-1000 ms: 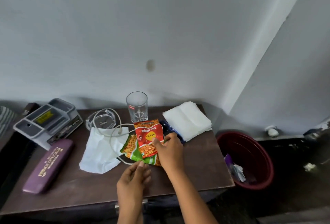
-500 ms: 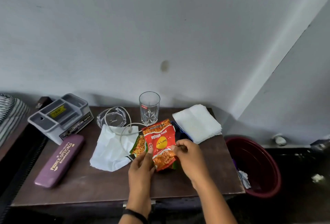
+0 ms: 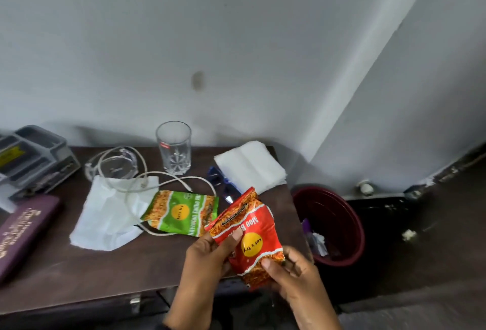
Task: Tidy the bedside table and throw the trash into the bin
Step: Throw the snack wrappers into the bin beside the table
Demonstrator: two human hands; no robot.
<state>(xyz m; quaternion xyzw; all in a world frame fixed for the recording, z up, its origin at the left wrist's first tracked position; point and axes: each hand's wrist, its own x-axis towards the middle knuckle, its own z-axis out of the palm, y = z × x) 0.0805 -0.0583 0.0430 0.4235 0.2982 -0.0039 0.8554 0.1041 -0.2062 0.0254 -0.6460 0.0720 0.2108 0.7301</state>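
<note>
A red snack packet [image 3: 249,237] is lifted off the dark brown bedside table [image 3: 105,272], over its front right corner. My left hand [image 3: 207,258] grips its left side and my right hand [image 3: 292,274] grips its lower right end. A green snack packet [image 3: 184,211] lies flat on the table, just left of the red one. A crumpled white tissue [image 3: 105,219] lies further left, with a white cable [image 3: 147,179] across it. The dark red bin [image 3: 339,211] stands on the floor right of the table, with some trash inside.
An empty glass [image 3: 174,147] stands at the back, a clear glass dish [image 3: 115,166] to its left. Folded white napkins [image 3: 249,166] and a blue wrapper [image 3: 223,185] lie at the back right. A grey organiser tray [image 3: 29,156] and purple spectacle case [image 3: 23,227] sit left.
Both hands took hold of the red packet and lifted it off the green one, bringing it toward me and to the right. The green packet is now fully uncovered.
</note>
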